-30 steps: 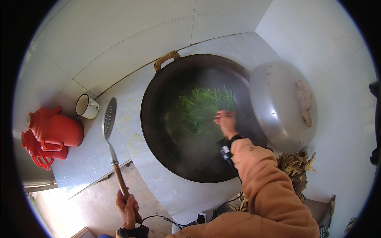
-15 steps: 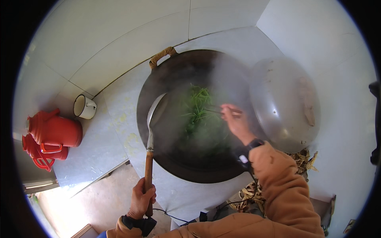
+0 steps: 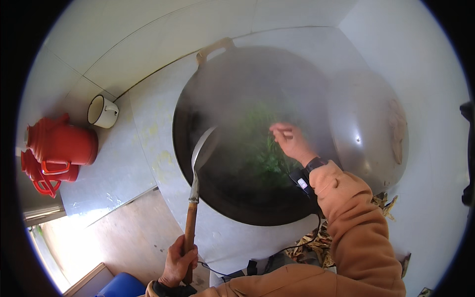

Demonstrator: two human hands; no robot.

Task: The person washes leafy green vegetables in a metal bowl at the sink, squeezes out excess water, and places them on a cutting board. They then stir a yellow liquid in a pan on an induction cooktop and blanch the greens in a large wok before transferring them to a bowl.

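A large dark iron wok (image 3: pixel 208 203) on the tiled worktop is full of steam, with green leafy stalks (image 3: pixel 267 158) blurred in it. My right hand (image 3: pixel 291 141) is over the greens, fingers closed round thin chopsticks that are mostly lost in the steam. My left hand (image 3: pixel 180 259) grips the wooden handle of a metal ladle (image 3: pixel 200 153); its head is inside the left side of the wok, and any holes in it are not visible now. A large metal lid (image 3: pixel 363 133) with a cloth-wrapped knob leans at the wok's right.
Two red thermos jugs (image 3: pixel 69 146) and a white enamel mug (image 3: pixel 103 111) sit at the left on the worktop (image 3: pixel 143 163). Dry husks (image 3: pixel 321 245) lie below right. A blue object (image 3: pixel 120 288) is low at lower left. Tiled walls enclose the back and right; a black cord runs near my body.
My left hand and the ladle have moved right, bringing the ladle's head into the wok. My right hand has shifted within the wok. Steam has spread over more of it.
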